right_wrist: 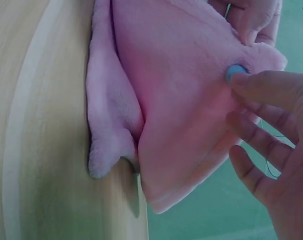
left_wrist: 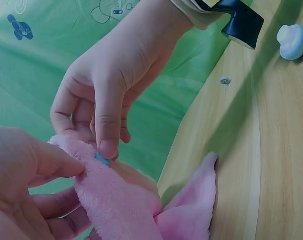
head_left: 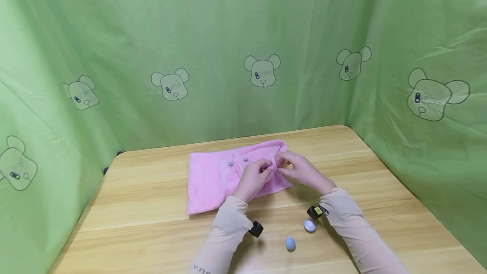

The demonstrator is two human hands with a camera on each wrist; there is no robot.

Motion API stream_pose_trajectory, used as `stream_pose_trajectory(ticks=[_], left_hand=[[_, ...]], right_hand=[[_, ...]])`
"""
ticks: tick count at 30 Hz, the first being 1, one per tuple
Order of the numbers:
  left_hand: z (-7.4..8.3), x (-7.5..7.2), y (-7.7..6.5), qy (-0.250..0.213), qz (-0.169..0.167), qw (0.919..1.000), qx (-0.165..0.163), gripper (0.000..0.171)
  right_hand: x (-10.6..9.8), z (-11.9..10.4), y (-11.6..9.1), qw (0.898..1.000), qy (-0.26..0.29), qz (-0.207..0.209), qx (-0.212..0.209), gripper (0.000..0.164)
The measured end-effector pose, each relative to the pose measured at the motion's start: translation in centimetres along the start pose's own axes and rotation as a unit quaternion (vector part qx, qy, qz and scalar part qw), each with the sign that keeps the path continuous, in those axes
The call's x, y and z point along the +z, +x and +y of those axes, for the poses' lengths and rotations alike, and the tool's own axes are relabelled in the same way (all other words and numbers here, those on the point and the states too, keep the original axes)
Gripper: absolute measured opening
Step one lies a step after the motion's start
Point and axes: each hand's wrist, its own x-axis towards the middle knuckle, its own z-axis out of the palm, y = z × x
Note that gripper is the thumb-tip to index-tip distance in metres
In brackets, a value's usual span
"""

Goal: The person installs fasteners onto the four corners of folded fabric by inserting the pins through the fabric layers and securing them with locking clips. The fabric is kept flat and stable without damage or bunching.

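Note:
A pink plush cloth (head_left: 207, 181) lies on the wooden table, its right part lifted between both hands. Two small blue-grey buttons, one on the left (head_left: 230, 164) and one on the right (head_left: 245, 159), show along a seam near its middle. My left hand (head_left: 254, 179) pinches the raised edge of the cloth between thumb and fingers. On the other side of that edge, my right hand (head_left: 302, 170) pinches a blue button (right_wrist: 235, 72) with thumb and forefinger. In the right wrist view the button sits at the cloth's edge, partly covered by the thumb; the remaining right fingers spread below it.
A blue egg-shaped piece (head_left: 291, 243) and a pale round knob-like piece (head_left: 310, 226) rest on the table (head_left: 144, 223) near the right forearm. Each wrist wears a black camera, one on the left (head_left: 256, 229) and one on the right (head_left: 315, 212). Green curtains (head_left: 213, 54) surround the table.

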Motion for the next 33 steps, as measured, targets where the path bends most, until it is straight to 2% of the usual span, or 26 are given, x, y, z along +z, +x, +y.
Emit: stream_pose_trajectory(ticks=[4, 7, 9, 11, 17, 22, 29, 33], left_hand=[[0.3, 0.0, -0.1, 0.040, 0.006, 0.9989, 0.025, 0.012], [0.5, 0.0, -0.1, 0.060, 0.005, 0.9976, 0.033, 0.014], [0.6, 0.0, -0.2, 0.071, 0.003, 0.9969, 0.035, 0.015], [0.8, 0.0, -0.2, 0.080, -0.002, 0.9963, 0.032, 0.016], [1.1, 0.1, -0.4, 0.117, 0.007, 0.9920, 0.047, 0.016], [1.4, 0.1, -0.6, 0.129, 0.003, 0.9905, 0.048, 0.017], [1.9, -0.3, -0.8, 0.138, -0.025, 0.9890, 0.047, 0.018], [2.1, -0.8, -1.0, 0.129, -0.053, 0.9897, 0.032, 0.021]], right_hand=[[0.0, 0.0, 0.0, 0.999, -0.040, 0.024, -0.022, 0.043], [-0.2, 0.0, 0.0, 0.996, -0.071, 0.042, -0.036, 0.062], [-0.2, 0.0, 0.0, 0.994, -0.086, 0.047, -0.041, 0.069], [-0.2, 0.2, 0.0, 0.995, -0.080, 0.043, -0.046, 0.066], [-0.1, 0.6, 0.0, 0.997, -0.066, 0.017, -0.037, 0.035], [0.0, 0.7, -0.1, 0.998, -0.056, 0.006, -0.018, 0.024], [-0.1, 0.4, -0.3, 0.998, -0.054, -0.003, -0.031, 0.022], [-0.2, 0.1, -0.4, 0.997, -0.060, 0.004, -0.042, 0.025]])
